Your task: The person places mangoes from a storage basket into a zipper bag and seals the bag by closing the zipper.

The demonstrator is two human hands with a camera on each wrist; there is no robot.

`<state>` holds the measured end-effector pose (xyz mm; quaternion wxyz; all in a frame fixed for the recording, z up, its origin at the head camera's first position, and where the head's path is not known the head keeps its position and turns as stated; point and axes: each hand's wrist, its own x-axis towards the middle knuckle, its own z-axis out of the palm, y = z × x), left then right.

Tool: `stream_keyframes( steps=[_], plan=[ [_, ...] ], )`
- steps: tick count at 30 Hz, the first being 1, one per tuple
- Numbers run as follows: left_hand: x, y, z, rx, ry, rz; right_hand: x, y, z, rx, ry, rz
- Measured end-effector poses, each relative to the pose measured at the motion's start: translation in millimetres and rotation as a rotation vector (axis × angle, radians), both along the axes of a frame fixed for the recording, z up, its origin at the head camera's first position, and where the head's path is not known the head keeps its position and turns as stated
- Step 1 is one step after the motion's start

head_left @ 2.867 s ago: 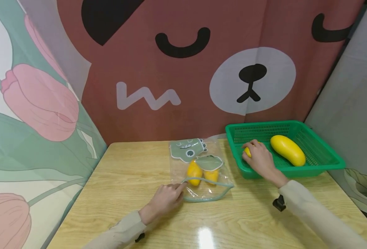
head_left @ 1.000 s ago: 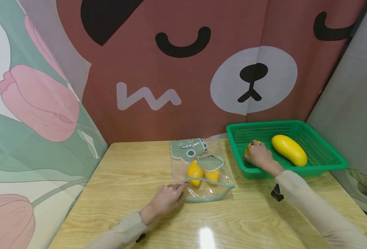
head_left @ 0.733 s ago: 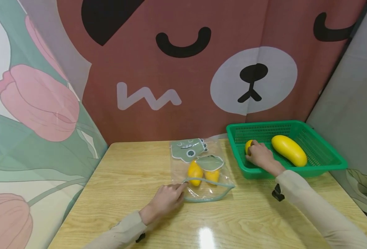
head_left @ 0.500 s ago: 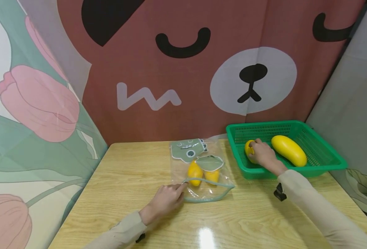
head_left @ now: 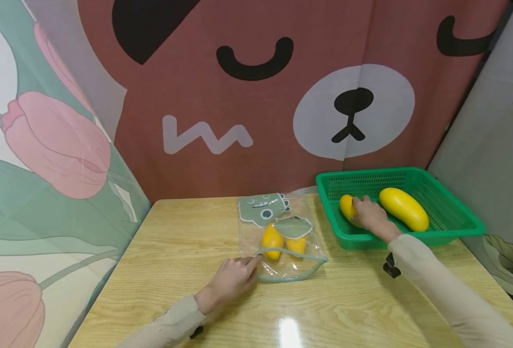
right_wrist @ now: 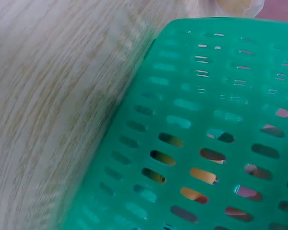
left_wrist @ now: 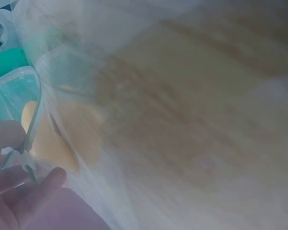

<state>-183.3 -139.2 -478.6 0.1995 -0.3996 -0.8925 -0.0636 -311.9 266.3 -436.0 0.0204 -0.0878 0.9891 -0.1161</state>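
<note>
In the head view my left hand (head_left: 232, 278) pinches the left corner of a clear zip bag's (head_left: 292, 279) pale green mouth, which gapes. Inside the bag lie two yellow mangoes (head_left: 272, 240), partly behind its printed green picture. The left wrist view shows thumb and fingers (left_wrist: 53, 182) at the bag's rim (left_wrist: 37, 108). My right hand (head_left: 373, 217) reaches into a green basket (head_left: 417, 236) and grips the right side of a yellow mango (head_left: 346, 208); its fingertips are hidden. The right wrist view is filled by the basket wall (right_wrist: 197, 115), with yellow showing through slots.
A long, curved yellow fruit (head_left: 403, 209) lies in the basket, just right of my right hand. The basket stands at the back right of the wooden table (head_left: 186, 237), beside the bag. A bear-print curtain (head_left: 256, 169) hangs behind the table's back edge.
My right hand has shifted slightly right over the mango, first covering most of it, so more of the fruit now shows on its left. The left hand and bag have stayed put.
</note>
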Motion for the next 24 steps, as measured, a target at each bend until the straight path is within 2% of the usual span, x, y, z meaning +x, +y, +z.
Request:
stream_keyframes(
  steps=[5, 13, 24],
  plan=[
    [0.1, 0.0, 0.6, -0.003, -0.007, 0.005, -2.9, 1.6, -2.0, -0.009, -0.046, 0.005],
    [0.7, 0.7, 0.3, 0.000, 0.002, 0.005, -1.5, 2.6, -5.4, -0.040, -0.031, -0.003],
    [0.5, -0.2, -1.4, -0.003, 0.022, 0.008, -1.2, 0.9, -3.1, -0.079, -0.053, 0.012]
  ],
)
